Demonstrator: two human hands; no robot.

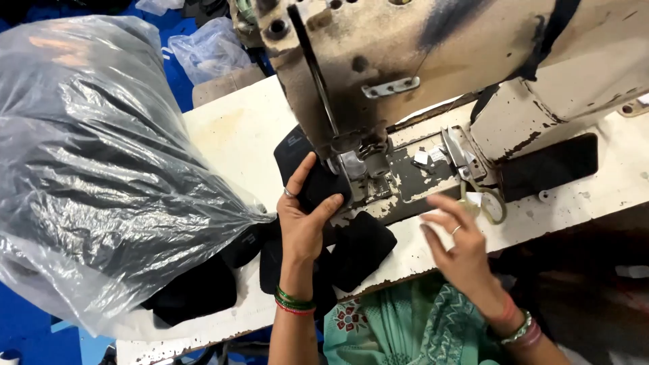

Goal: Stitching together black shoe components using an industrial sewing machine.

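My worn white sewing table [236, 128], an old sewing machine [433, 61], black fabric pieces [358, 247], a bulging clear plastic bag [101, 169], small scissors [483, 199]

Two hands [302, 217], one sewing machine [433, 61], perhaps five black pieces [362, 247]

Left hand [302, 220] is wearing a thin silver ring on one finger; its wrist is carrying a stack of green and red bangles [295, 302]. Right hand [460, 247] is wearing a pale ring too, with a pink thread band and silver, pink bangles [519, 329] at the wrist. Both forearms are showing bare, no sleeves. Lap is wearing a mint green garment [412, 331] with zigzag print and a dark red flower motif.
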